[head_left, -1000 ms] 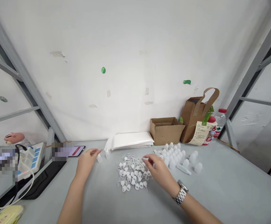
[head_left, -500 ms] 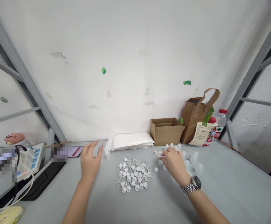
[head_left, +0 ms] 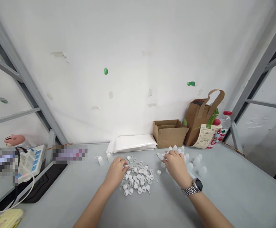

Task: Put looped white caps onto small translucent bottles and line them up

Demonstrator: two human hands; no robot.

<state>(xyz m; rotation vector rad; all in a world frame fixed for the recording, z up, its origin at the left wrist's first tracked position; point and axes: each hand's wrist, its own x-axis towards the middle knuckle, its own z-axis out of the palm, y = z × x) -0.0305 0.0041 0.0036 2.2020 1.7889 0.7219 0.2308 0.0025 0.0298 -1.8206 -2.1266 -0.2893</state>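
Observation:
My left hand (head_left: 115,172) is at the left edge of a pile of small white caps with looped straps (head_left: 138,179). Its thumb and forefinger close around one white cap, mostly hidden by the fingers. My right hand (head_left: 176,165), with a watch on the wrist, pinches a small translucent bottle (head_left: 160,156) over a group of similar bottles (head_left: 197,161). The palm covers part of that group. Left of the pile stand a capped bottle (head_left: 100,161) with its strap sticking out and another small bottle (head_left: 109,157). A lone cap (head_left: 158,172) lies between the hands.
White padded envelopes (head_left: 135,143) lie against the wall beside an open cardboard box (head_left: 171,137). A brown paper bag (head_left: 195,123) and a red-capped bottle (head_left: 225,123) stand at the back right. A power strip (head_left: 32,163) with cables is at the left.
My left hand has moved right and toward me, from beside the small bottles to the cap pile, uncovering the capped bottle. My right hand has barely moved.

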